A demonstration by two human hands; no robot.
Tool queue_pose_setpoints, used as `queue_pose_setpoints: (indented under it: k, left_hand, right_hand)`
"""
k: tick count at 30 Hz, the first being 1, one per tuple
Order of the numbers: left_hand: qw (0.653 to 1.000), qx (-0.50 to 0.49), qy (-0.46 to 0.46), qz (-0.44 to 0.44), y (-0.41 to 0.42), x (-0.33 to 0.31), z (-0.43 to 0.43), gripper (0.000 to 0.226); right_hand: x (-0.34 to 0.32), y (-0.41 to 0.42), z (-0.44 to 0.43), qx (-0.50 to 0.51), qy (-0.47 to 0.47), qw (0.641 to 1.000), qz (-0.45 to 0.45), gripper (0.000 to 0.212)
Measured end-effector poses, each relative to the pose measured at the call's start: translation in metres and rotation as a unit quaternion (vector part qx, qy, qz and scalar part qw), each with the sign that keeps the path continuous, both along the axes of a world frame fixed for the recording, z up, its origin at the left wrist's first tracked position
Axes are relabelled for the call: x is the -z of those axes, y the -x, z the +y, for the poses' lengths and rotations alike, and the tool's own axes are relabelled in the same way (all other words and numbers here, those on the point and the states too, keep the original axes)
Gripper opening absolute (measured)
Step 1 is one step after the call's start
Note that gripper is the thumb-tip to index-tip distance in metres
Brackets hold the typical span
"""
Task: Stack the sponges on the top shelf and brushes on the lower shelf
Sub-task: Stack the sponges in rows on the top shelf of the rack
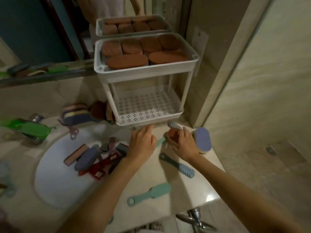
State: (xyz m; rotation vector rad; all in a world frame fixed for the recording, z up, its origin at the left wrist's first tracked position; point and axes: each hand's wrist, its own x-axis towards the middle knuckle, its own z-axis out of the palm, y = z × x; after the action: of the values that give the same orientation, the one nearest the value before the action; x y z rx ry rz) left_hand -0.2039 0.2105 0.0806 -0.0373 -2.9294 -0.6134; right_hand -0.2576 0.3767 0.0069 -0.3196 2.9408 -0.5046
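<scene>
Before the white rack (188, 91) we see the right hand (184, 144), fingers curled round a brown item (172, 134); sponge or brush, we cannot tell. The left hand (143, 142) lies just left, fingers straight, loosely together. Sponges (127, 61) fill the top shelf (144, 71); brushes (87, 158) lie in the sink (55, 182).
</scene>
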Motion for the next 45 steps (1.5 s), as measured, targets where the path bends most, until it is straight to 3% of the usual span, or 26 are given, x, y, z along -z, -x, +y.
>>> queue_pose_setpoints:
  k: [2, 4, 9, 13, 15, 17, 20, 22, 24, 27, 30, 33, 35, 41, 45]
  left_hand:
    - [0.994, -0.026, 0.001, -0.109, -0.009, 0.019, 0.006, 0.035]
    - [0.984, -0.035, -0.008, -0.177, -0.018, 0.032, 0.012, 0.036]
    - [0.970, -0.057, -0.061, -0.227, -0.023, 0.050, 0.014, 0.034]
    - [0.966, -0.065, -0.094, -0.234, -0.015, 0.051, 0.013, 0.033]
    - [0.956, -0.096, -0.162, -0.223, -0.009, 0.047, 0.016, 0.033]
    - [0.927, -0.138, -0.269, -0.221, -0.001, 0.043, 0.021, 0.039]
    - [0.857, -0.161, -0.415, -0.260, 0.009, 0.038, 0.031, 0.045]
    - [0.828, -0.193, -0.458, -0.257, 0.012, 0.036, 0.034, 0.043]
    - [0.824, -0.220, -0.466, -0.236, 0.014, 0.033, 0.032, 0.042]
    - [0.826, -0.234, -0.468, -0.211, 0.015, 0.032, 0.028, 0.043]
    - [0.828, -0.230, -0.469, -0.203, 0.011, 0.029, 0.027, 0.040]
    - [0.824, -0.225, -0.476, -0.208, 0.006, 0.030, 0.027, 0.034]
    - [0.824, -0.216, -0.475, -0.221, 0.002, 0.031, 0.024, 0.026]
    - [0.816, -0.197, -0.479, -0.254, -0.009, 0.029, 0.016, 0.024]
    - [0.754, -0.190, -0.567, -0.271, -0.012, 0.011, 0.018, 0.020]
  right_hand:
    - [0.010, 0.004, 0.008, 0.026, -0.066, 0.996, -0.058, 0.064]
    - [0.017, 0.010, 0.010, 0.029, -0.088, 0.993, -0.077, 0.059]
    - [0.025, 0.020, 0.011, 0.034, -0.095, 0.994, -0.051, 0.050]
    - [0.020, 0.008, 0.013, 0.065, 0.007, 0.997, -0.028, 0.050]
    - [0.010, -0.004, 0.015, 0.053, 0.084, 0.995, -0.003, 0.051]
    - [0.000, -0.016, 0.016, 0.015, 0.146, 0.989, 0.032, 0.047]
    - [-0.009, -0.031, 0.016, -0.048, 0.213, 0.975, 0.047, 0.042]
    - [-0.012, -0.037, 0.017, -0.081, 0.232, 0.969, 0.027, 0.041]
    - [-0.011, -0.036, 0.023, -0.100, 0.222, 0.970, 0.016, 0.037]
    - [0.001, -0.022, 0.038, 0.018, 0.188, 0.982, 0.011, 0.033]
    - [0.016, 0.000, 0.055, 0.178, 0.057, 0.982, 0.002, 0.048]
    - [0.024, 0.011, 0.063, 0.221, -0.009, 0.972, -0.079, 0.059]
    - [0.025, 0.014, 0.062, 0.228, -0.018, 0.970, -0.085, 0.056]
    - [0.018, 0.002, 0.057, 0.271, 0.037, 0.962, -0.020, 0.049]
    - [-0.015, -0.013, 0.046, 0.251, 0.204, 0.946, -0.002, 0.027]
